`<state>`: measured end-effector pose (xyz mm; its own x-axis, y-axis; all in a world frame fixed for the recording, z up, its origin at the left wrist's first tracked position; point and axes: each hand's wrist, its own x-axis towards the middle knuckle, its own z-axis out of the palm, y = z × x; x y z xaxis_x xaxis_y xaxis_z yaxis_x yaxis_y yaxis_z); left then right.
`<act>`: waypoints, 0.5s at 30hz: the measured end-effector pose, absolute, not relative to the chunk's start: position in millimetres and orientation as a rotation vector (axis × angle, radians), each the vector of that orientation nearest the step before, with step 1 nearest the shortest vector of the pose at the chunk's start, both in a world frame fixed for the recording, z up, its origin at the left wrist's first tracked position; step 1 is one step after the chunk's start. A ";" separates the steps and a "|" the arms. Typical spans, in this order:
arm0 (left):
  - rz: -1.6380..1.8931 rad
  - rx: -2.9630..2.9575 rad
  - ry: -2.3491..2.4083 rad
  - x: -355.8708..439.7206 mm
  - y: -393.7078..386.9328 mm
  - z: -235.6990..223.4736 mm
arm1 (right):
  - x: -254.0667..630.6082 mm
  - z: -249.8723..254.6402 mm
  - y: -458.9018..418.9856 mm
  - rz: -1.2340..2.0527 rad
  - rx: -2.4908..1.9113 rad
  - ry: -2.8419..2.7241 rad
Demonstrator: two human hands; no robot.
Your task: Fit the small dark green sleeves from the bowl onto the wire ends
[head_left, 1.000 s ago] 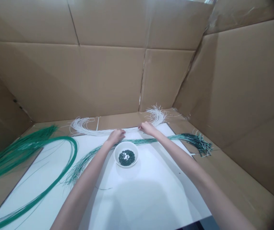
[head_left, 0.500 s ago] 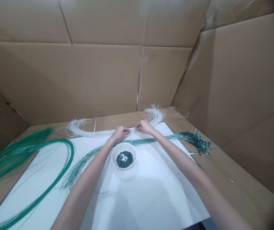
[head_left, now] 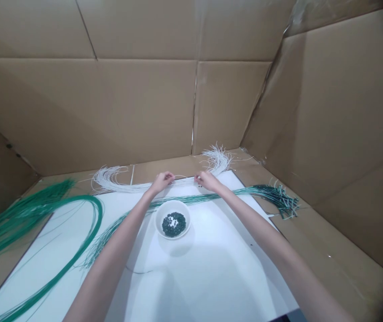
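Observation:
A long bundle of thin white wires (head_left: 124, 182) lies in an arc across the far edge of the white board (head_left: 211, 277). My left hand (head_left: 162, 181) pinches a white wire strand near the middle of the bundle. My right hand (head_left: 206, 180) pinches the same strand a little to the right, so the strand stretches between both hands just above the bundle. Below my hands lies a bundle of green wires (head_left: 245, 192), and a white bowl (head_left: 173, 218) of small dark green beads stands just in front of them.
A thick loop of green wire (head_left: 73, 250) curves over the left of the board, with more green wire (head_left: 13, 219) on the cardboard at the far left. Cardboard walls (head_left: 144, 103) enclose the back and right side. The green bundle's frayed ends (head_left: 287, 201) lie at the right.
My hands have moved apart along the white bundle, the left hand slightly left and the right hand slightly right. The view has shifted a little.

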<state>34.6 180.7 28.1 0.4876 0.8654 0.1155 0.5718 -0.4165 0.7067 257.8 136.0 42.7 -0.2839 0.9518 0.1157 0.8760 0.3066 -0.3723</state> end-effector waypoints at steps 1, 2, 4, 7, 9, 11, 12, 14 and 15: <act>0.651 2.124 1.190 34.0 181.7 27.4 | 258.5 42.2 134.6 0.305 -1.646 -2.260; 0.663 2.116 1.197 33.9 182.2 26.4 | 258.9 41.7 133.1 0.268 -1.643 -2.253; 0.676 2.114 1.187 35.2 180.9 23.8 | 259.0 41.6 130.3 0.190 -1.642 -2.229; 0.680 2.144 1.120 40.5 174.8 19.1 | 258.2 43.1 127.6 0.096 -1.659 -2.193; 0.676 2.177 1.073 45.2 171.2 15.5 | 257.1 44.4 127.4 0.058 -1.671 -2.184; 0.664 2.215 1.044 49.6 170.5 11.7 | 256.0 44.9 128.4 0.034 -1.678 -2.187; 0.658 2.235 1.037 51.2 171.4 10.0 | 255.8 44.8 129.2 0.025 -1.680 -2.191; 0.649 2.269 1.039 53.0 174.9 7.5 | 257.3 44.1 131.8 0.013 -1.679 -2.200; 0.648 2.283 1.045 53.2 177.0 6.7 | 259.7 44.0 133.4 0.009 -1.677 -2.205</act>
<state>53.2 177.0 6.7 0.5832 0.7879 0.1977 0.5273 -0.5523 0.6457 259.7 133.4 44.0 -0.2239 0.9319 0.2854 0.9296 0.2922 -0.2247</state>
